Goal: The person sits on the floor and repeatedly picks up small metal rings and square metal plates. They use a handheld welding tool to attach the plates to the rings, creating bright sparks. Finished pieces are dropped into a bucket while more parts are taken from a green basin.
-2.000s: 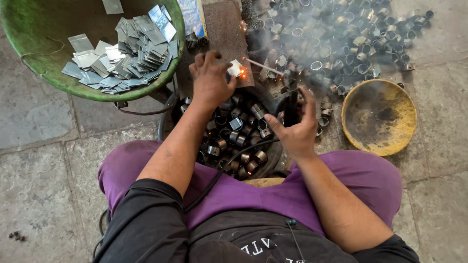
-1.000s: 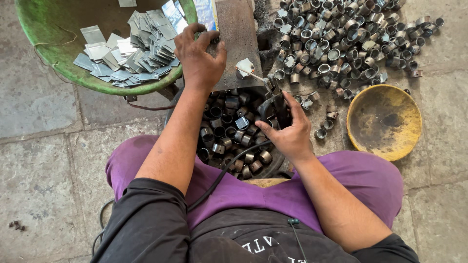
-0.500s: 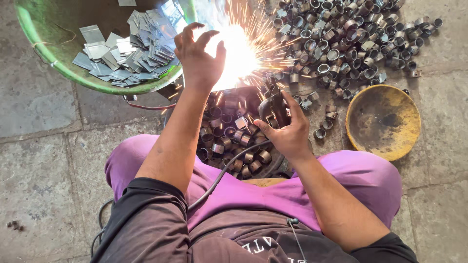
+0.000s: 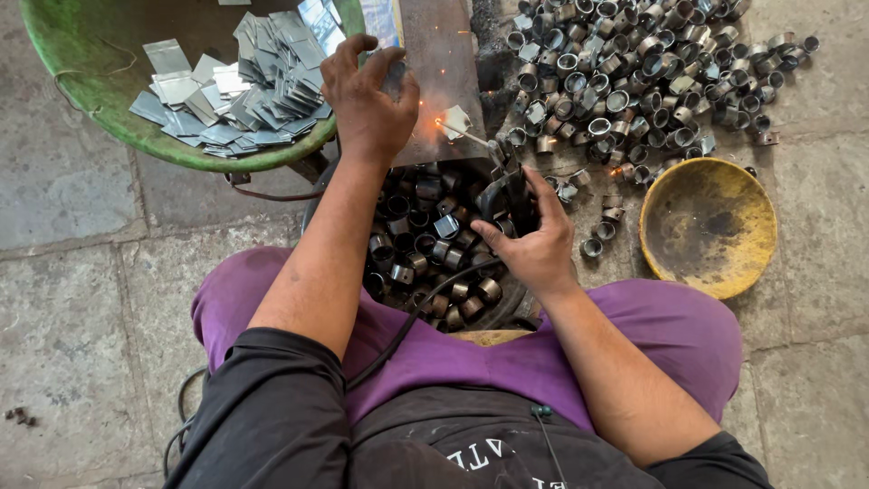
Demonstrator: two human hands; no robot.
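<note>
Your right hand [image 4: 536, 249] is closed around the dark handle of a welding electrode holder [image 4: 509, 195]. Its thin rod [image 4: 472, 137] runs up and to the left from the holder, and the tip touches a small square metal piece [image 4: 455, 120] where an orange glow and a few sparks show. A black cable [image 4: 412, 319] leads from the holder down across your purple trousers [image 4: 670, 330].

Your left hand [image 4: 365, 95] is raised just left of the glowing point, fingers curled with the thumb side toward the weld. It appears to pinch something small and grey at the fingertips, but you cannot tell from this view what it is.

The square piece lies on a flat dark metal plate [image 4: 434, 54], which stands between the two piles of stock.

Below the plate, between your knees, a dark round container [image 4: 430, 244] holds many short metal ring sections. To the upper right, a large heap of similar rings [image 4: 634, 68] is spread on the stone floor [image 4: 63, 299], with a few strays nearer your right hand. A shallow yellow bowl [image 4: 706, 226] sits right of that hand, apart from it. To the upper left, a green basin [image 4: 81, 86] holds a stack of flat grey metal plates [image 4: 240, 91].
</note>
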